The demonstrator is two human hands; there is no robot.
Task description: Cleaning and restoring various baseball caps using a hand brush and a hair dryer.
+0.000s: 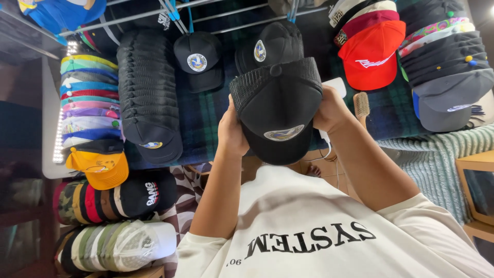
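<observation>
Cap (278, 110), black with a mesh back and a round patch on the front, is in the middle of the view, held up by both hands above a dark plaid cloth (206, 116). Left hand (232, 131) grasps its side at 9 o'clock, with the fingers hidden behind the cap. Right hand (329, 108) grasps the other side at 3 o'clock, the thumb pressing on the crown. Both hands are closed firmly on the cap.

At 12 o'clock from the cap, two black caps (198, 62) hang by clips from a metal rack (154, 13). At 9 o'clock lies a long stack of black caps (149, 98), and farther in the same direction a stack of many-coloured caps (90, 100) with a yellow cap (100, 167) at its end. At 7 o'clock are two more stacks, one with camouflage caps (110, 198). At 2 o'clock lies a red cap (371, 59), and beside it a grey cap (447, 100) on another stack. A wooden brush (362, 106) lies just beside the right hand, at 3 o'clock.
</observation>
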